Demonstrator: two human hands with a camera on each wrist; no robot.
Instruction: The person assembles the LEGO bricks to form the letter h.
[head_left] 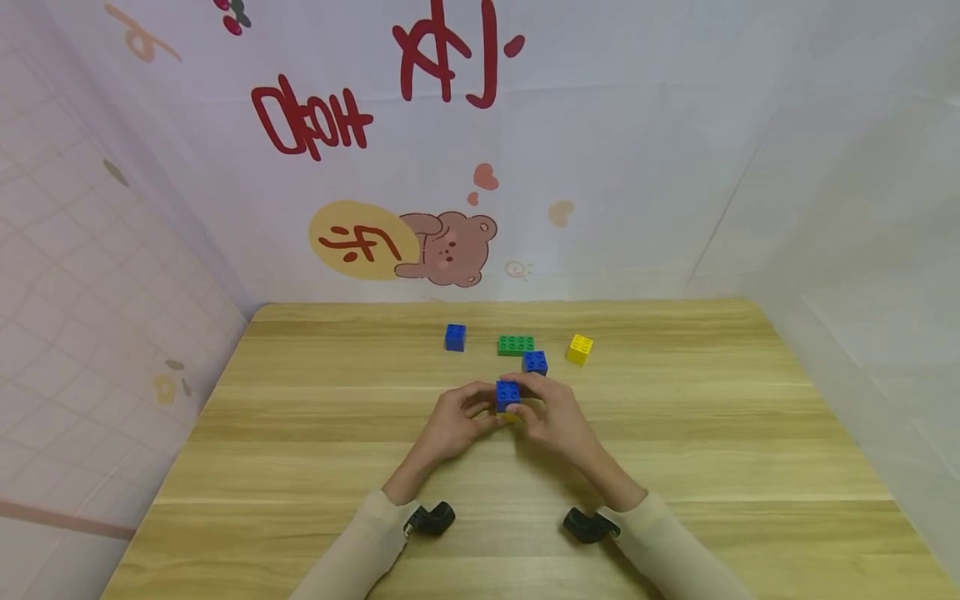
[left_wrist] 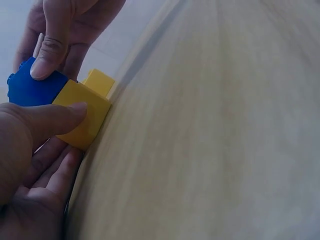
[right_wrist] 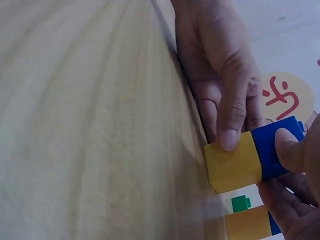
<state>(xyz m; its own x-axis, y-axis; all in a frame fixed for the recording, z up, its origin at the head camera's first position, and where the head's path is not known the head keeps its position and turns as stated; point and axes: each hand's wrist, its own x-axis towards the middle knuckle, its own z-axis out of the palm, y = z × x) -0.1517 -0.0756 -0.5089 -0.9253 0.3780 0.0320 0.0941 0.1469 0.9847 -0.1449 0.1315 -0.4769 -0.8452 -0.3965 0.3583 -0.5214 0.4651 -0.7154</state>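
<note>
A blue brick [head_left: 507, 393] sits on a yellow brick [right_wrist: 234, 167] between the two hands, near the middle of the table. The left hand [head_left: 456, 421] pinches the yellow brick low down, its thumb flat against the near side. On the blue brick above, the right hand [head_left: 557, 417] has its thumb and fingers at opposite sides. The two bricks touch face to face in both wrist views, and the yellow one rests at table level. Just beyond the right hand stands another blue brick [head_left: 535, 362]; the right wrist view shows a yellow brick [right_wrist: 248, 223] under it.
Farther back on the wooden table [head_left: 337, 350] lie a single blue brick [head_left: 455, 337], a long green brick [head_left: 515, 345] and a yellow brick [head_left: 580, 350]. A printed white cloth [head_left: 615, 183] hangs behind the table's far edge.
</note>
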